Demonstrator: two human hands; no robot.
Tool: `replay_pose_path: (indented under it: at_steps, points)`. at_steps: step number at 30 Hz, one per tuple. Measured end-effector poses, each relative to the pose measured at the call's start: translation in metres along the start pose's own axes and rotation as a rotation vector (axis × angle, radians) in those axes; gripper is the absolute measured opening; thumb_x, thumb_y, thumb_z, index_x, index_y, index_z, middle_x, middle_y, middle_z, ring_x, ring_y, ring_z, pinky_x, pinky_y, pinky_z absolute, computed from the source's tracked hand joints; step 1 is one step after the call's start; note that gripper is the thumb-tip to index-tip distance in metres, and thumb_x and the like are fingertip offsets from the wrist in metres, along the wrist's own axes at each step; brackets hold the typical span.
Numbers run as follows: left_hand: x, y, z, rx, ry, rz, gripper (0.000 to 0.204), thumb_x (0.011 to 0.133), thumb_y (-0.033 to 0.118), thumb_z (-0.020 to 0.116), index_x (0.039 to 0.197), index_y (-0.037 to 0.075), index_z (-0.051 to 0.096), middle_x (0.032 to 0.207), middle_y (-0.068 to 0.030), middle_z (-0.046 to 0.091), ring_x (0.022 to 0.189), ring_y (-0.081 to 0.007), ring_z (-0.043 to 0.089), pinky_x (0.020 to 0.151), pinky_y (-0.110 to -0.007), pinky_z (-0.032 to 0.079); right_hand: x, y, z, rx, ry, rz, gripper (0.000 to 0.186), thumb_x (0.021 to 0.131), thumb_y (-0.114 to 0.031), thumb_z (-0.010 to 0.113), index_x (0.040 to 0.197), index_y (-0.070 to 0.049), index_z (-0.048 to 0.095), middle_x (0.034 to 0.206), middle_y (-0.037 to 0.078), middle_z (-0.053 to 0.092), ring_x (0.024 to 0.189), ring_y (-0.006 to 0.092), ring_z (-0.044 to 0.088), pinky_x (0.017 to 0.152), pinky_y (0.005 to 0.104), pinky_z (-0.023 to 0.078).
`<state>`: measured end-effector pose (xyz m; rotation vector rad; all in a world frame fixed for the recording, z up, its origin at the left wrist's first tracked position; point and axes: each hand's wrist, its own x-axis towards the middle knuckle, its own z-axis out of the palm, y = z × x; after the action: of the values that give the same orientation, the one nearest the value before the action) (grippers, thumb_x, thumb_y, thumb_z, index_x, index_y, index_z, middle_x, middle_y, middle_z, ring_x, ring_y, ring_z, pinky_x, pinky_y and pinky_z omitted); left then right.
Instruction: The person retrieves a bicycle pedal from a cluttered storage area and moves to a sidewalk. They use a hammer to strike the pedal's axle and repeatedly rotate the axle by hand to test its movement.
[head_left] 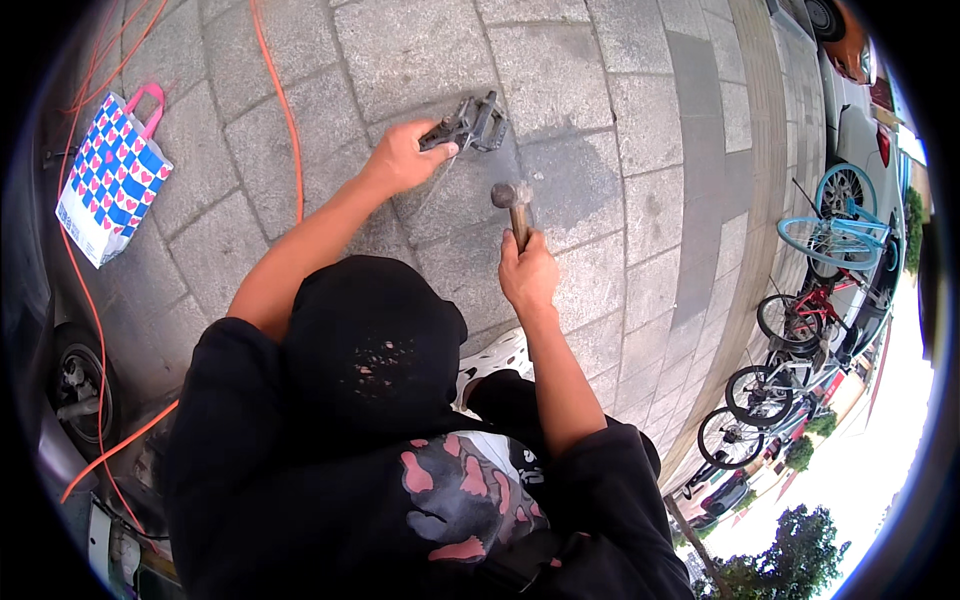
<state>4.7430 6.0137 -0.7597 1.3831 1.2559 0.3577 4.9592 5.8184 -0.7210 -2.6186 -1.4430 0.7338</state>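
My left hand (405, 155) is closed on the near end of a black metal part with open frames (482, 122), which looks like a bicycle pedal. It is at the paving, and a thin light strand hangs below the fingers. In my right hand (530, 272) is a hammer (512, 195), gripped by its wooden handle. The blocky, worn hammer head is a little nearer to me than the black part, apart from it. A dark, dusty patch (575, 180) stains the paving around and beyond the hammer head.
An orange hose (283, 100) crosses the grey paving on the left. Beside it stands a blue-and-white checked bag (115, 180) with pink handles. A vehicle wheel (82, 385) is at lower left. Parked bicycles (835, 240) and cars line the right. A white perforated shoe (497, 357) shows below my right hand.
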Motion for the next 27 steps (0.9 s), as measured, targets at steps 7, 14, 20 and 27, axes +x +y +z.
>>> replay_pose_path:
  at_steps: [7,14,20,27]
  points:
    - [-0.026,0.16,-0.022,0.125,-0.285,0.097,0.036,0.093,0.019,0.086,0.122,0.0,0.077,0.097,-0.0056,0.078,0.089,-0.0116,0.069,0.082,-0.033,0.056,0.027,-0.026,-0.143,0.418,-0.002,-0.24,0.037,0.108,-0.034,0.067,0.116,0.002,0.073,0.095,0.019,0.074,0.085,0.0318,0.074,0.076,0.0422,0.059]
    - [-0.089,0.34,-0.007,0.494,-0.476,0.4,0.032,0.087,0.01,0.083,0.115,-0.003,0.076,0.097,-0.0151,0.073,0.089,-0.0297,0.07,0.082,-0.041,0.054,0.007,-0.051,-0.313,0.741,-0.284,-0.239,0.053,0.116,-0.045,0.054,0.088,-0.002,0.066,0.071,0.001,0.062,0.061,0.0094,0.059,0.057,0.0279,0.048]
    - [-0.133,0.367,0.038,0.62,-0.436,0.481,0.032,0.085,0.013,0.083,0.112,-0.002,0.076,0.102,-0.0204,0.074,0.093,-0.0396,0.07,0.083,-0.044,0.054,-0.023,0.006,-0.334,0.712,-0.338,-0.343,0.042,0.115,-0.037,0.058,0.092,-0.003,0.065,0.069,-0.001,0.056,0.063,0.008,0.053,0.058,0.0288,0.045]
    - [-0.133,0.359,0.067,0.599,-0.528,0.305,0.03,0.085,0.015,0.085,0.107,-0.003,0.077,0.094,-0.0204,0.074,0.089,-0.0406,0.071,0.08,-0.045,0.054,-0.031,0.042,-0.329,0.612,-0.238,-0.569,0.023,0.105,-0.016,0.073,0.12,-0.003,0.063,0.088,0.003,0.063,0.08,0.0109,0.059,0.069,0.0324,0.05]
